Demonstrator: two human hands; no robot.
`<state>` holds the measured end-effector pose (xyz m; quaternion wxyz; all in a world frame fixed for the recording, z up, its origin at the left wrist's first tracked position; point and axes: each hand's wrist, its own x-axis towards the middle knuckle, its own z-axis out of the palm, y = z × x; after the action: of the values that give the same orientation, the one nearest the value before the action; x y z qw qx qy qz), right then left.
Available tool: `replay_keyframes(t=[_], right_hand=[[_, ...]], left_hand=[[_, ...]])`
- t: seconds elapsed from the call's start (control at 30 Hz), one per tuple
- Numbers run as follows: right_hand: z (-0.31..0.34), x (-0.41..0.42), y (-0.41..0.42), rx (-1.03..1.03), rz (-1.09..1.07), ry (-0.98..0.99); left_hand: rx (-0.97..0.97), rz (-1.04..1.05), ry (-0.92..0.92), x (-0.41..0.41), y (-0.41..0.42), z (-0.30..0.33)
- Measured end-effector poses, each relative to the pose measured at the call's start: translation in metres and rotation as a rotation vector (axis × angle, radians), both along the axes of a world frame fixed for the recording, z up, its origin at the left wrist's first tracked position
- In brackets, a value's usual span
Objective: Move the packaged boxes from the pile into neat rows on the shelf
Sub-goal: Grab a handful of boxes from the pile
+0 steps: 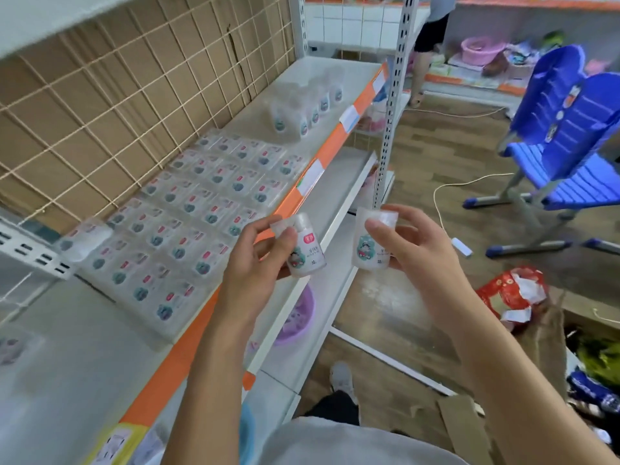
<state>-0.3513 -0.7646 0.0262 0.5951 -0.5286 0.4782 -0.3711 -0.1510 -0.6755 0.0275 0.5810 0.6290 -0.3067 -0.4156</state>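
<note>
Shelf (pixel 100 347) of white metal with an orange front strip carries the flat clear packaged boxes (pixel 188 216), laid in neat rows that run back toward the wire grid; blur keeps me from an exact count, though one row shows about five across and there are at least six rows. Each box has a small red label and a teal picture, too blurred to read. Farther along the same shelf stands a cluster of small white bottles (pixel 305 105), about five or six with teal labels visible, the rest too blurred to count.

Two more bottles are in the air in front of the shelf edge, one per hand. The left hand (pixel 255 263) grips the left bottle (pixel 303 250), fingers curled round it and thumb across the front; it tilts with its cap toward the shelf. Its label bears a red patch, a cartoon figure and a number "30"; the other print is too small to read. The right hand (pixel 412 250) grips the right bottle (pixel 372 239), thumb pressed across the upper front, fingers wrapped behind; its label has the same cartoon and "30".

Two white price tags (pixel 349 117) sit on the orange strip. One blue chair (pixel 567 142) stands on the wooden floor, well apart from the shelf.
</note>
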Motion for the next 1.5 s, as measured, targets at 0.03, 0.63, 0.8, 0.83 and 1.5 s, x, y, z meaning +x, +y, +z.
replay_keyframes(t=[0.03, 0.63, 0.8, 0.83, 1.5], right_hand=[[-0.001, 0.004, -0.017, -0.002, 0.003, 0.000], [0.013, 0.044, -0.296, -0.085, 0.214, -0.014], [0.018, 0.047, -0.393, -0.141, 0.393, 0.025], [0.021, 0.046, -0.409, -0.149, 0.425, 0.035], [0.052, 0.131, -0.545, -0.203, 0.670, 0.022]], left_hand=[[-0.003, 0.003, -0.012, 0.004, -0.016, 0.000], [-0.061, 0.160, -0.173, 0.020, -0.266, 0.027], [-0.077, 0.367, -0.148, -0.006, -0.337, 0.025], [-0.078, 0.402, -0.147, -0.011, -0.347, 0.025], [0.120, 0.570, -0.566, 0.049, -0.430, 0.052]])
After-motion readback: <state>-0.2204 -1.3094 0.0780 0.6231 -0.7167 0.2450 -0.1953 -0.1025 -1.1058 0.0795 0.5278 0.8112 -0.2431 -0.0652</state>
